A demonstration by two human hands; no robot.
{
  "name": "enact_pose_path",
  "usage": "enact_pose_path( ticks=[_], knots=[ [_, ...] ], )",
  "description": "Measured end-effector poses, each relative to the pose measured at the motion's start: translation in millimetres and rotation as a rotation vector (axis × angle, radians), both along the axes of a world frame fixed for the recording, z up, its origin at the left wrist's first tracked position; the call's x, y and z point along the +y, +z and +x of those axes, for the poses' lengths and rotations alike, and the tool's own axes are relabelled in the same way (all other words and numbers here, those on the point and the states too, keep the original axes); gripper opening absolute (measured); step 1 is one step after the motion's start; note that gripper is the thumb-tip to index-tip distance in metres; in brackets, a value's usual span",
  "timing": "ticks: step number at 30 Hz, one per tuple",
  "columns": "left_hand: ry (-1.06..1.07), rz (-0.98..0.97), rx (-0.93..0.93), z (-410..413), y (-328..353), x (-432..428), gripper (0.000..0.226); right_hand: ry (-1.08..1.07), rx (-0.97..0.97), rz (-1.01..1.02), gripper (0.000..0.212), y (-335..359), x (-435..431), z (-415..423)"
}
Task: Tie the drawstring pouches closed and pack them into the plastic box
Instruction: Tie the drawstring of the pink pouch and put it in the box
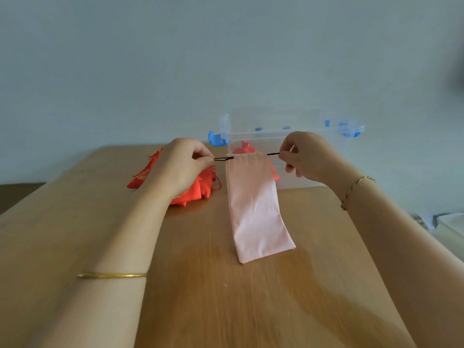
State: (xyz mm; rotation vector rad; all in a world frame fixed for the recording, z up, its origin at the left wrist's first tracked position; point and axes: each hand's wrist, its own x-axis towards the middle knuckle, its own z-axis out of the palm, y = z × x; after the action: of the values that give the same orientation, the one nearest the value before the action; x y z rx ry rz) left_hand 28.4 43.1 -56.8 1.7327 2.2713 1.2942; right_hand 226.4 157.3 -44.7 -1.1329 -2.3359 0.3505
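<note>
A wooden desk [206,285] carries a heap of red pouches [150,177] under the left hand [183,162] and a clear plastic box [311,146] beyond the right hand [306,154].

Pouch pile [180,187] left of hanging pouch [256,204]; box [313,136] behind.

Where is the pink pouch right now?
Center of the head view: the pink pouch hangs by its black drawstring between left hand and right hand, before the plastic box.
</note>
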Motion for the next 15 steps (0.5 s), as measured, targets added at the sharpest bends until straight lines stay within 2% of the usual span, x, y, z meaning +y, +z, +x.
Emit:
enact_pose_path(
  ticks=[5,8,11,15],
  knots=[
    [0.090,0.000,0.123,-4.4,0.5,-1.4,0.012,-0.094,-0.092,0.094,0.019,0.0,2.8,-2.8],
    [0.135,0.017,0.212,-7.8,-1.8,0.6,0.015,-0.127,-0.104,0.109,0.031,0.2,0.3,-2.9],
    [0.171,0.025,0.259,-11.0,-3.9,2.5,0.015,-0.088,-0.023,0.077,0.028,3.3,-1.5,-1.9],
    [0.239,-0.059,0.270,-22.4,-4.5,0.4,0.021,-0.044,0.188,-0.160,0.026,5.7,-0.4,8.1]
  ],
)
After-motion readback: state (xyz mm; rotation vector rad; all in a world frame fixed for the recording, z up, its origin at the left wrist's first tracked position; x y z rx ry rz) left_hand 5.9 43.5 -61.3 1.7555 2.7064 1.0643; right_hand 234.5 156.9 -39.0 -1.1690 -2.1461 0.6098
